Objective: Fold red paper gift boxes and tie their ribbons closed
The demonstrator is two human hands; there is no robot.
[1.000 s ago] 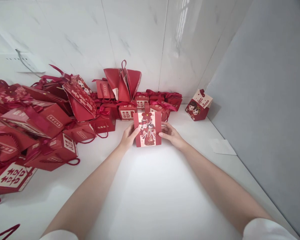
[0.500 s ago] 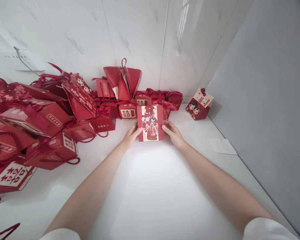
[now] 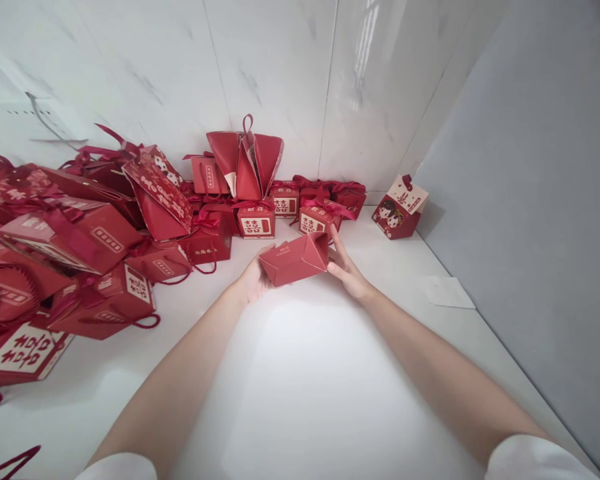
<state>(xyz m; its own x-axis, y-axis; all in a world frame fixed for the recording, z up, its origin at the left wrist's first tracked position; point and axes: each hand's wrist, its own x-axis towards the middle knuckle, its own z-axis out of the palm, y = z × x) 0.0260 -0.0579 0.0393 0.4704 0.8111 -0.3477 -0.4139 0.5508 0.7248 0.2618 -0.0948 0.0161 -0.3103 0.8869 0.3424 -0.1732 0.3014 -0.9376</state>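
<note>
A red paper gift box is held up in front of me, tilted, with a plain red side, small gold lettering and a folded end facing me. My left hand is closed round its left end, the fingers partly hidden behind it. At the right end, my right hand has its thumb against the box edge; one finger points upward and the others are partly hidden by the box. Just behind it stands a small red box with a double-happiness character and a ribbon bow.
Many red gift boxes with cords and ribbons are piled at the left. A flared red box stands on others by the marble wall. At the right are a house-shaped box and a white paper piece, beside a grey partition.
The held gift box has been turned over, so its picture of two figures no longer faces me. My left hand is now partly under it, and a right finger has lifted away.
</note>
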